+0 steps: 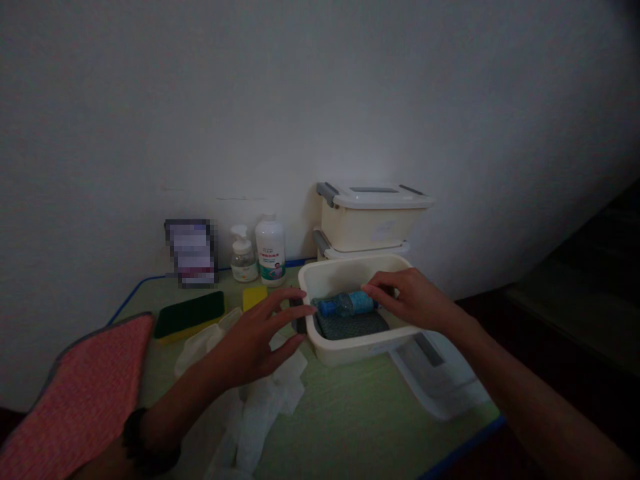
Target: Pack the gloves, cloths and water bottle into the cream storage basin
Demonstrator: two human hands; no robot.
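Observation:
A small clear plastic bottle with a blue cap and light-blue label (357,302) lies on its side inside the cream plastic storage box (340,351). Beneath it is a dark grey-green textured cloth or pad (350,327). My right hand (413,297) reaches over the box's right side, its thumb and fingers pinched at the bottle's right end. At the left wall of the box is my left hand (265,330), fingers spread and curved beside the grey side latch (299,316), holding nothing. A black band circles my left wrist.
Behind stand stacked lidded boxes (370,223), a white bottle (271,250), a pump bottle (243,257) and a blurred phone-like screen (193,250). Sponges (190,315), white tissue-like material (265,420) and a red cloth (95,393) lie left. A translucent lid (445,377) rests right.

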